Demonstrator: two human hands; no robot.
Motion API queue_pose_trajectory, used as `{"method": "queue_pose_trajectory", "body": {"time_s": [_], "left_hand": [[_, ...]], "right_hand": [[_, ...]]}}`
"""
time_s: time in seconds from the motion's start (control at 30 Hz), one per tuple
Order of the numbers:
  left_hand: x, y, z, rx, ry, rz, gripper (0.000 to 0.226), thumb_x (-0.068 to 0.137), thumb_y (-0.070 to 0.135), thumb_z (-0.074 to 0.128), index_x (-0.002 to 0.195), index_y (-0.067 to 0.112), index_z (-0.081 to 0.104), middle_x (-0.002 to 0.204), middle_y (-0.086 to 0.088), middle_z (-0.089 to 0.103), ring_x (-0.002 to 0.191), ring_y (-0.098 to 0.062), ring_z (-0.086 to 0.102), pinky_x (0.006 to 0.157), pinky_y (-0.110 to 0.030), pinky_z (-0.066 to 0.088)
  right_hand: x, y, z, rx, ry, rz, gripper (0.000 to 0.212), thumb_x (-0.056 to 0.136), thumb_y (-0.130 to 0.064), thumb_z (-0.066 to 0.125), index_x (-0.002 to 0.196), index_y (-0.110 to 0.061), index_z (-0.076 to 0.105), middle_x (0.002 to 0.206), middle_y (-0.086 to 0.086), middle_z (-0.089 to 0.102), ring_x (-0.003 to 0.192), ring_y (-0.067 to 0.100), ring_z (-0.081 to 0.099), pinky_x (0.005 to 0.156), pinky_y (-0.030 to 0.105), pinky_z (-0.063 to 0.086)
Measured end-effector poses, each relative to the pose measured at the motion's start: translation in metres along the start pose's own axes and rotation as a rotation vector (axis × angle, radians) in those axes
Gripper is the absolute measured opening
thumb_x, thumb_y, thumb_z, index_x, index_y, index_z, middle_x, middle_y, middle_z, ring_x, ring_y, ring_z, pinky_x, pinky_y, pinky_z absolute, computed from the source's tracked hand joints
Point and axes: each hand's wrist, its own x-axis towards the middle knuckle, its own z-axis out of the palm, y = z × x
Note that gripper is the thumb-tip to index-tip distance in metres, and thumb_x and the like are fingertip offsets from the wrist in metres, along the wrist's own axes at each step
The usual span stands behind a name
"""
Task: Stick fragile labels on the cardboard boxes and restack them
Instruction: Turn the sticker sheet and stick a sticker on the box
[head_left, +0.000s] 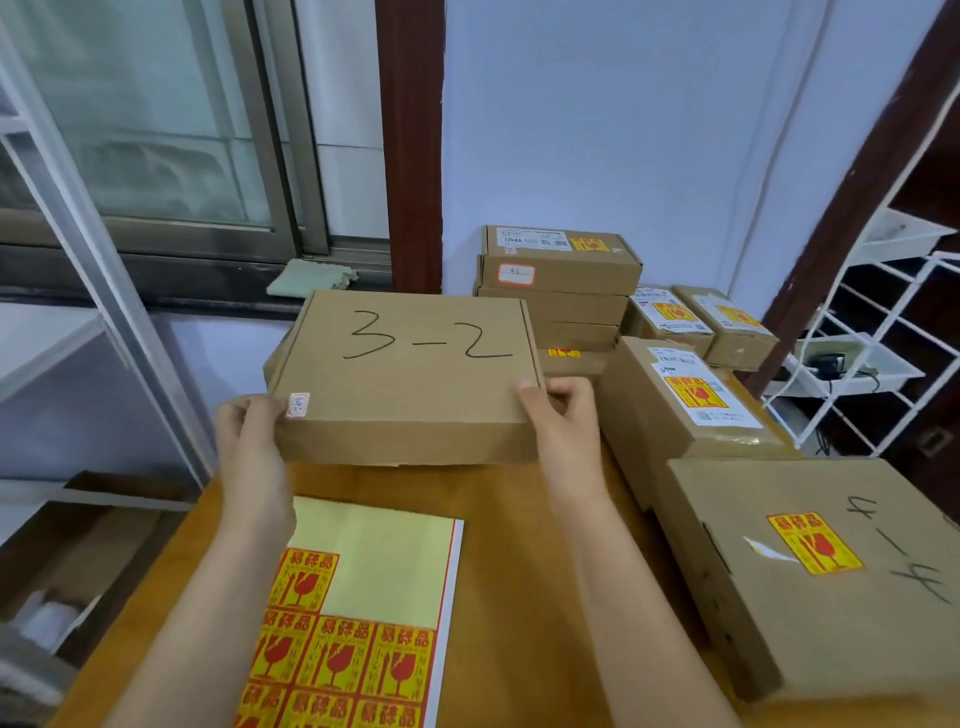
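A flat cardboard box (405, 379) marked "3-2" is held just above the wooden table (519, 571), in the middle of the view. My left hand (249, 447) grips its near left corner and my right hand (561, 415) grips its near right corner, thumbs on top. No fragile label shows on its top or front, only a small white sticker at the left corner. A sheet of red-and-yellow fragile labels (358, 623) lies on the table below my forearms, its upper part peeled bare.
Labelled boxes stand to the right: a large one marked "4-4" (810, 571), a medium one (685, 405), two small ones (696, 322) and a stack (561, 280) against the wall. A white wire rack (872, 338) stands far right, a window and shelving at left.
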Motion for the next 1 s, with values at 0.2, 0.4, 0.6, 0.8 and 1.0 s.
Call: {"method": "queue_pose_trajectory", "body": {"time_s": [0.2, 0.4, 0.6, 0.8, 1.0], "left_hand": [[-0.054, -0.010, -0.016, 0.183, -0.171, 0.067, 0.029, 0.095, 0.015, 0.039, 0.119, 0.029, 0.049, 0.108, 0.006, 0.051, 0.100, -0.012, 0.048, 0.074, -0.022, 0.040], [-0.095, -0.021, -0.040, 0.341, -0.322, 0.078, 0.038, 0.099, 0.021, 0.036, 0.136, 0.027, 0.043, 0.120, 0.006, 0.050, 0.107, -0.010, 0.047, 0.068, -0.016, 0.038], [-0.126, -0.032, -0.057, 0.474, -0.428, 0.119, 0.038, 0.100, 0.022, 0.038, 0.137, 0.027, 0.042, 0.113, 0.011, 0.050, 0.093, 0.000, 0.049, 0.068, -0.020, 0.042], [-0.123, -0.039, -0.072, 0.658, -0.597, 0.142, 0.042, 0.089, 0.047, 0.040, 0.129, 0.038, 0.050, 0.122, 0.010, 0.057, 0.113, -0.011, 0.050, 0.091, -0.036, 0.047], [-0.115, -0.041, -0.093, 0.889, -0.459, 0.241, 0.039, 0.101, 0.024, 0.032, 0.133, 0.013, 0.051, 0.139, -0.007, 0.050, 0.131, -0.022, 0.039, 0.108, -0.037, 0.029]], "right_hand": [[-0.049, 0.006, -0.031, -0.190, -0.001, -0.037, 0.027, 0.091, -0.024, 0.059, 0.113, -0.029, 0.042, 0.094, -0.026, 0.052, 0.083, -0.014, 0.054, 0.070, 0.007, 0.043], [-0.095, 0.005, -0.062, -0.358, 0.039, -0.021, 0.058, 0.094, -0.024, 0.055, 0.145, -0.011, 0.032, 0.134, -0.007, 0.047, 0.124, 0.006, 0.042, 0.101, 0.017, 0.031], [-0.130, 0.021, -0.087, -0.425, 0.089, 0.004, 0.058, 0.094, -0.028, 0.054, 0.146, -0.014, 0.031, 0.147, 0.000, 0.040, 0.136, 0.016, 0.035, 0.114, 0.035, 0.029], [-0.150, 0.036, -0.099, -0.694, 0.112, -0.052, 0.051, 0.096, -0.023, 0.051, 0.143, -0.011, 0.036, 0.147, 0.003, 0.040, 0.136, 0.017, 0.034, 0.110, 0.027, 0.027], [-0.175, 0.031, -0.076, -0.969, 0.091, -0.404, 0.038, 0.092, -0.017, 0.054, 0.129, -0.010, 0.053, 0.140, 0.005, 0.045, 0.134, 0.021, 0.037, 0.117, 0.038, 0.019]]}}
